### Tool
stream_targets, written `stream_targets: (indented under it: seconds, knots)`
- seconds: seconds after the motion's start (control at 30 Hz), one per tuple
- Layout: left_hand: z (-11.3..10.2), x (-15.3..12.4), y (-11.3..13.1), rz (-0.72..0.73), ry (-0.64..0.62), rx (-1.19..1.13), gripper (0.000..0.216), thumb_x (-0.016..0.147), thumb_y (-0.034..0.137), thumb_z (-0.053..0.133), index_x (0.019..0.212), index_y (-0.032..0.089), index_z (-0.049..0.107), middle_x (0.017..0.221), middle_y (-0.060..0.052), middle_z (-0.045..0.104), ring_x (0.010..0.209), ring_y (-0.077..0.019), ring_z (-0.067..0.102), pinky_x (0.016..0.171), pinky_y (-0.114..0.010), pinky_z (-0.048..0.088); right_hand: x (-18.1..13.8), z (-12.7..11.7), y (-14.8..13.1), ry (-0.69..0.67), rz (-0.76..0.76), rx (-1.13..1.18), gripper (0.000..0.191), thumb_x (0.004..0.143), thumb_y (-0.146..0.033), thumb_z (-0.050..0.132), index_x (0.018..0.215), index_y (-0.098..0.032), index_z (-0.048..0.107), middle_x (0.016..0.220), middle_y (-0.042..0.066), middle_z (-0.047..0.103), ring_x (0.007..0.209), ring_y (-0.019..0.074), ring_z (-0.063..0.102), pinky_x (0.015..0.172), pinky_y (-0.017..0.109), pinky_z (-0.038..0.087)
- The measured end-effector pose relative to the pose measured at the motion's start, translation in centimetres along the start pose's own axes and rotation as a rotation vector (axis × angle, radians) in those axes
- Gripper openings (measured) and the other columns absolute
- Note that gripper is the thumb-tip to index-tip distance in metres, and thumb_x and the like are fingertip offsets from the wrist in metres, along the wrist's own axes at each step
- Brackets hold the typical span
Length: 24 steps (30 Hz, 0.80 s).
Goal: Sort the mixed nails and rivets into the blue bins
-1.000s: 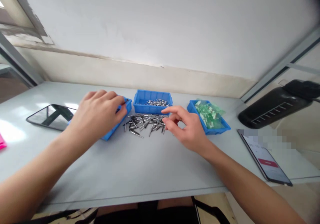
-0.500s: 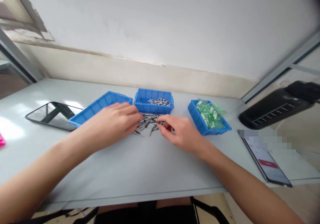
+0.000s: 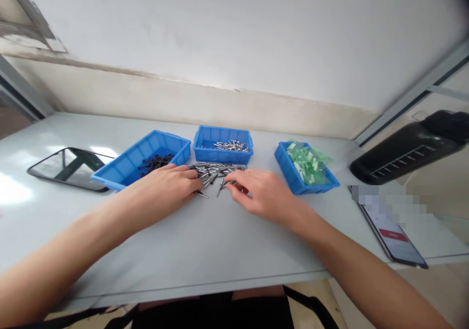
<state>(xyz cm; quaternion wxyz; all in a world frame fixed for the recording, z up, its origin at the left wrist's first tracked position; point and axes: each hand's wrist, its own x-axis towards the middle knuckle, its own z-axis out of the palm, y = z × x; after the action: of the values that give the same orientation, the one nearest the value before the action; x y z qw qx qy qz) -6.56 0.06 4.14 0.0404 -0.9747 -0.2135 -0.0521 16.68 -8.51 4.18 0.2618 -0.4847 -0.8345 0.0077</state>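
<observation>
A loose pile of thin metal pins (image 3: 214, 168), some with dark ends, lies on the table between my hands. My left hand (image 3: 174, 185) is at the pile's left edge, its fingers curled down together; whatever they hold is hidden. Across the pile, my right hand (image 3: 258, 189) pinches with thumb and forefinger at a thin pin (image 3: 220, 188) pointing down-left. Just behind my left hand, a blue bin (image 3: 124, 160) holds dark pin-like pieces (image 3: 157, 163). Directly behind the pile, another blue bin (image 3: 205, 153) contains silver pins (image 3: 234, 146).
On the right stands a blue bin (image 3: 286, 165) of green plastic packets (image 3: 309, 163). Beyond it are a black bottle (image 3: 399, 153) and a phone (image 3: 392, 236) near the table edge. A black-rimmed mirror-like panel (image 3: 69, 170) lies at left. The wall (image 3: 220, 104) bounds the back.
My left hand has come lower and nearer to me, uncovering the dark pieces in the left bin. My right hand stays at the pile's right side. The view has shifted slightly.
</observation>
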Motion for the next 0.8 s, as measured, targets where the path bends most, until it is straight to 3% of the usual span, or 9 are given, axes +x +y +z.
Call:
stream_targets:
  seconds: [0.23, 0.5, 0.8]
  knots:
    - [0.1, 0.4, 0.4, 0.013, 0.010, 0.006, 0.025, 0.093, 0.018, 0.044, 0.082, 0.021, 0.066, 0.081, -0.001, 0.064, 0.081, -0.0190, 0.060, 0.079, -0.032, 0.038, 0.1, 0.1, 0.2, -0.037, 0.003, -0.016, 0.021, 0.096, -0.026, 0.043, 0.097, -0.018, 0.063, 0.076, 0.002, 0.066, 0.069, 0.0131, 0.058, 0.065, 0.025, 0.038]
    - [-1.3, 0.8, 1.9, -0.003, 0.261, 0.045, 0.021, 0.095, 0.030, 0.044, 0.094, 0.023, 0.064, 0.090, -0.003, 0.066, 0.078, -0.0194, 0.059, 0.075, -0.033, 0.040, 0.1, -0.1, 0.0, -0.148, 0.020, -0.062, 0.019, 0.096, -0.029, 0.047, 0.103, -0.019, 0.061, 0.088, 0.005, 0.070, 0.081, 0.0179, 0.063, 0.067, 0.028, 0.039]
    - [-1.4, 1.2, 2.1, -0.040, 0.310, 0.018, 0.020, 0.094, 0.032, 0.048, 0.100, 0.022, 0.063, 0.093, -0.002, 0.068, 0.084, -0.0210, 0.062, 0.078, -0.034, 0.043, 0.1, 0.0, 0.3, -0.048, 0.016, -0.066, 0.025, 0.100, -0.027, 0.038, 0.098, -0.017, 0.061, 0.089, 0.005, 0.071, 0.081, 0.0172, 0.064, 0.068, 0.028, 0.041]
